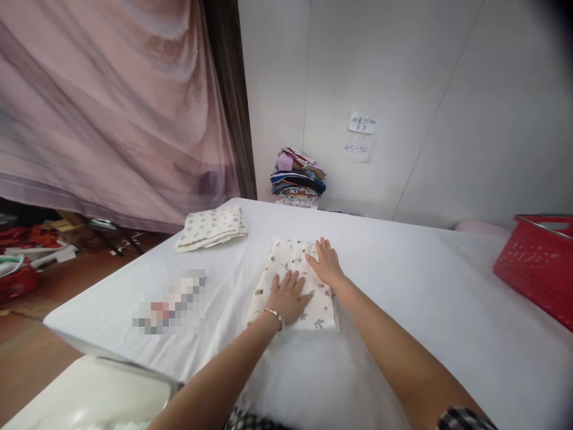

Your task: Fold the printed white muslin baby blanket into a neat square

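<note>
A folded white cloth point(320, 307) with small plant prints lies flat on the white-covered table point(403, 286) in front of me. My left hand point(290, 297), with a bracelet at the wrist, rests palm down on the cloth's middle, fingers spread. Near the far right edge of the same cloth, my right hand point(327, 264) lies flat with its fingers stretched out. Parts of the cloth under both hands are hidden. Farther back on the left is another folded cloth point(212, 226), white with grey-green spots.
A red basket point(537, 269) stands at the table's right side. Against the wall rises a stack of folded fabrics point(298, 179), below paper notes point(360, 137). A pink curtain point(134, 107) hangs at the left. A blurred-out item point(170, 301) lies on the table's left part.
</note>
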A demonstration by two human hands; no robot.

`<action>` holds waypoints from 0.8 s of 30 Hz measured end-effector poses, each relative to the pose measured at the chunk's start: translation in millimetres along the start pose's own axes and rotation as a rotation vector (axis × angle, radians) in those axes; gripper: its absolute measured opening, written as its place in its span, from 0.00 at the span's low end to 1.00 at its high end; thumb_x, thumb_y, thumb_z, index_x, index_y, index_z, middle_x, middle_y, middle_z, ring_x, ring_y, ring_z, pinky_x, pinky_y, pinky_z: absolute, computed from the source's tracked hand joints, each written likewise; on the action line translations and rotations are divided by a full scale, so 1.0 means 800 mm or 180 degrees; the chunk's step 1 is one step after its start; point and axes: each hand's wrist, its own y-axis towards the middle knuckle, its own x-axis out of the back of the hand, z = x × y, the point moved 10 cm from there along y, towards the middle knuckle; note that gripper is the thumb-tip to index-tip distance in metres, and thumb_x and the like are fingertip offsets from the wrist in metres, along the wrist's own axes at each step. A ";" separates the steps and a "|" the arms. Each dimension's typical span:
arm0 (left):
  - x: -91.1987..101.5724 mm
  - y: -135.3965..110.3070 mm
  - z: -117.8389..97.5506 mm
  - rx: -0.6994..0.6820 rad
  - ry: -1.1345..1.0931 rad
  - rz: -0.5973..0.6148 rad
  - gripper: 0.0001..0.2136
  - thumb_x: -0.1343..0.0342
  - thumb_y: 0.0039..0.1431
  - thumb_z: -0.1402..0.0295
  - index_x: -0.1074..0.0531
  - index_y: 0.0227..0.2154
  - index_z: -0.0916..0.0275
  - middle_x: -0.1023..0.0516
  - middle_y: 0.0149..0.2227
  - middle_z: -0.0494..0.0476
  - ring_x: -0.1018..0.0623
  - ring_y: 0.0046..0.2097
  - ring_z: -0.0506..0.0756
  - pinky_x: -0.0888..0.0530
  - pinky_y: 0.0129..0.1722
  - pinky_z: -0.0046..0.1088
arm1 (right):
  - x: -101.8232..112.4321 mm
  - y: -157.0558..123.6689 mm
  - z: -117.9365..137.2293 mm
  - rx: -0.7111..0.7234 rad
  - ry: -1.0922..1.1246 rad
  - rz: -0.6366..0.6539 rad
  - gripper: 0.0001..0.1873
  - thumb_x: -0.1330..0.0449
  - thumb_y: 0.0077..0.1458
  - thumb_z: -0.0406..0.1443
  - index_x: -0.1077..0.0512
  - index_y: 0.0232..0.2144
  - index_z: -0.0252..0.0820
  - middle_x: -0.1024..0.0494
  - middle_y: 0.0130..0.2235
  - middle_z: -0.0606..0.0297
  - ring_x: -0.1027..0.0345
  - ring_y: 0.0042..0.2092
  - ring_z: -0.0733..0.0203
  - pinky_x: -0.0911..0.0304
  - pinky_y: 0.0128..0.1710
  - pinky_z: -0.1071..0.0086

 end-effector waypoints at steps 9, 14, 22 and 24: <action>-0.014 -0.006 0.004 -0.0051 -0.0116 -0.0173 0.26 0.66 0.61 0.52 0.44 0.58 0.57 0.48 0.63 0.58 0.52 0.64 0.61 0.57 0.60 0.53 | -0.058 0.034 -0.068 -0.0618 -0.0317 0.0326 0.41 0.61 0.56 0.53 0.57 0.63 0.31 0.64 0.66 0.56 0.76 0.65 0.53 0.71 0.61 0.53; -0.004 -0.010 0.001 -0.0074 -0.0289 -0.0358 0.23 0.62 0.61 0.54 0.40 0.56 0.57 0.44 0.62 0.58 0.48 0.63 0.60 0.54 0.60 0.52 | -0.061 0.034 -0.071 -0.0645 -0.0371 0.0314 0.39 0.61 0.56 0.52 0.56 0.62 0.32 0.64 0.66 0.57 0.76 0.65 0.53 0.68 0.60 0.53; 0.046 -0.059 0.046 0.0319 -0.0621 -0.1029 0.17 0.55 0.59 0.64 0.33 0.49 0.59 0.35 0.57 0.58 0.40 0.59 0.59 0.47 0.59 0.45 | -0.038 0.030 -0.085 -0.0823 0.0594 0.0265 0.35 0.53 0.55 0.48 0.49 0.61 0.35 0.57 0.65 0.56 0.69 0.65 0.55 0.65 0.62 0.59; 0.047 -0.077 0.087 0.0840 -0.0862 -0.1083 0.19 0.53 0.57 0.62 0.35 0.51 0.62 0.36 0.57 0.61 0.37 0.58 0.60 0.40 0.57 0.41 | -0.024 0.012 -0.095 -0.0888 0.0733 0.0127 0.35 0.55 0.56 0.48 0.50 0.61 0.36 0.56 0.65 0.57 0.65 0.65 0.56 0.62 0.62 0.62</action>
